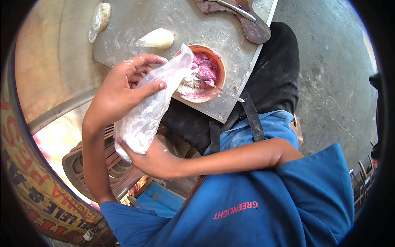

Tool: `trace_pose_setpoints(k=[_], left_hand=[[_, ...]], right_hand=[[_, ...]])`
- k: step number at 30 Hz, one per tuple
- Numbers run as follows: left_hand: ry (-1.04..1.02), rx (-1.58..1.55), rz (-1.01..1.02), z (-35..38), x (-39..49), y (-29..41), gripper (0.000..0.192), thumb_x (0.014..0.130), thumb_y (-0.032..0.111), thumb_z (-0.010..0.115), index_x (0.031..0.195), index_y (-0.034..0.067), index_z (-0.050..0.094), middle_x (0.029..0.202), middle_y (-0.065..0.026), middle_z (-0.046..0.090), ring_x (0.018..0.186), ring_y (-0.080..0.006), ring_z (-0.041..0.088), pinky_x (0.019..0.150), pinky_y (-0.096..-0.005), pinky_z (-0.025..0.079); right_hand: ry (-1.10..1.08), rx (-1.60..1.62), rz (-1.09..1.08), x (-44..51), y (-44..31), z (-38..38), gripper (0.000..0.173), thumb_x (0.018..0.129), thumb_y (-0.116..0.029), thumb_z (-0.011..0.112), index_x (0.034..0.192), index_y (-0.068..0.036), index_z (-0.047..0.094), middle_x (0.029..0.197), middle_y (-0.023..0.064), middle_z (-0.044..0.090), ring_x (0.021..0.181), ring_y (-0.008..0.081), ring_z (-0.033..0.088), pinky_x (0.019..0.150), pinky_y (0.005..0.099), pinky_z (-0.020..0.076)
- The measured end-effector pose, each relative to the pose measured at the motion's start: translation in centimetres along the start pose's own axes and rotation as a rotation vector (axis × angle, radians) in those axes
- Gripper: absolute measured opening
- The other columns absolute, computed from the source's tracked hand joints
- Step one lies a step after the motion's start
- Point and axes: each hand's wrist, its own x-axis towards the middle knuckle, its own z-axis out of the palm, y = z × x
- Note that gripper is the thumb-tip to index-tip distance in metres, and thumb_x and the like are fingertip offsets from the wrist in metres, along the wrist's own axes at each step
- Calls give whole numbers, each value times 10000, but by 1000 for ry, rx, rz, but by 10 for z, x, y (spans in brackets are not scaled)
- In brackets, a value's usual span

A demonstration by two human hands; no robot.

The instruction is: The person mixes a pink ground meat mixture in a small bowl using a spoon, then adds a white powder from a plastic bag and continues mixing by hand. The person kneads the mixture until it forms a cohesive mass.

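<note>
Both hands grip a clear plastic bag of white powder (147,114), tilted so its narrow mouth hangs over the bowl's near-left rim. My left hand (123,88) holds the upper part, thumb in front, with white powder on its fingers. Around the bag's lower end, my right hand (157,159) supports it from beneath. The orange bowl (222,72) stands at the table corner. Inside are a pink-purple mash (206,66) and a heap of white powder (189,86). A metal utensil (230,93) rests in the mash, its handle over the rim.
On the powder-dusted metal table (123,18) lie a plastic bag of cream-coloured contents (159,38) and a smaller plastic bag (100,21). A dark wooden board (256,31) holds a metal utensil (236,10). Stacked brown chairs (114,166) and a lettered banner (40,185) stand at left.
</note>
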Motion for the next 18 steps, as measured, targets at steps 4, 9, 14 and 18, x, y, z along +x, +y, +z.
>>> trace_pose_setpoints(k=[4, 9, 14, 18], left_hand=[[55, -56, 50, -2, -2, -2, 428, 913, 130, 785, 1281, -24, 633, 989, -29, 656, 842, -60, 609, 761, -244, 523], [18, -91, 21, 2, -1, -9, 368, 927, 113, 761, 1250, -27, 651, 954, -14, 677, 850, -49, 617, 758, -239, 519], [146, -104, 103, 6, -11, -22, 287, 939, 111, 739, 1199, -2, 689, 915, 2, 688, 801, -38, 584, 735, -228, 493], [237, -105, 94, 10, -27, -34, 234, 943, 104, 729, 1157, 9, 707, 902, 14, 682, 766, -31, 546, 703, -218, 463]], right_hand=[[-231, 269, 517, -11, -2, -12, 253, 982, -139, 594, 1165, 36, 598, 947, 218, 654, 785, 336, 642, 816, 466, 518], [-135, 68, 426, -23, 15, 3, 265, 983, -203, 603, 1139, 9, 643, 938, 253, 689, 881, 415, 682, 836, 497, 523], [-125, -171, 302, -23, 53, -22, 346, 981, -294, 601, 1228, -56, 644, 1100, 267, 698, 1082, 474, 642, 935, 504, 513], [-136, -310, 346, -19, 75, -51, 398, 956, -321, 618, 1280, -93, 640, 1179, 265, 679, 1130, 466, 627, 974, 504, 502]])
